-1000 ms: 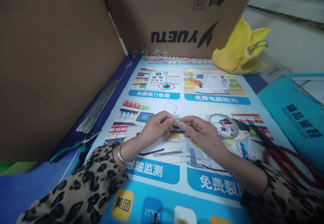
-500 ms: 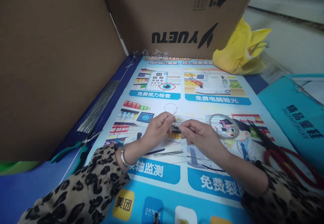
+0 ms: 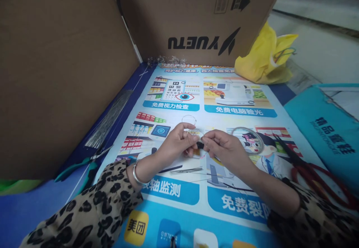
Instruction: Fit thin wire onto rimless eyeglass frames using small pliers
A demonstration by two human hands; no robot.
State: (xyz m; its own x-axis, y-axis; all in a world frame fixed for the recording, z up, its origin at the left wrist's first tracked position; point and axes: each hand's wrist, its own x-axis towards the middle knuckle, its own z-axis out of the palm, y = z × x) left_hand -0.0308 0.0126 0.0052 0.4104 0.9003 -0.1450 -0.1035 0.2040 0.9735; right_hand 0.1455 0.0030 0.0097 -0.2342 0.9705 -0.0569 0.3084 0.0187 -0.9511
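- Left hand (image 3: 179,141) and right hand (image 3: 221,145) close together, fingertips pinched, gripping a thin wire loop (image 3: 202,132) between them. Exact finger contact too small to make out.
- Loop held over a printed poster (image 3: 159,207), near its middle.
- Bangle (image 3: 135,173) on left wrist, behind the grip; spotted sleeves (image 3: 106,199) on both arms.
- Just beyond the grip: a second loop (image 3: 189,115), flat on the poster.
- Near side of the grip: a few short wires (image 3: 186,170), lying roughly side by side.
- Right of the grip, near the right hand: a grey ring (image 3: 261,143).
- Farther right: red-handled scissors (image 3: 299,162), blades pointing away; past them, a blue box (image 3: 328,128).
- Well left of the grip: green-handled pliers (image 3: 92,160); beyond them, a bundle of straight wires (image 3: 109,121).
- Far beyond the grip: yellow bag (image 3: 263,61) to the right, tangled clear pieces (image 3: 171,60) to the left, cardboard (image 3: 196,16) standing behind.
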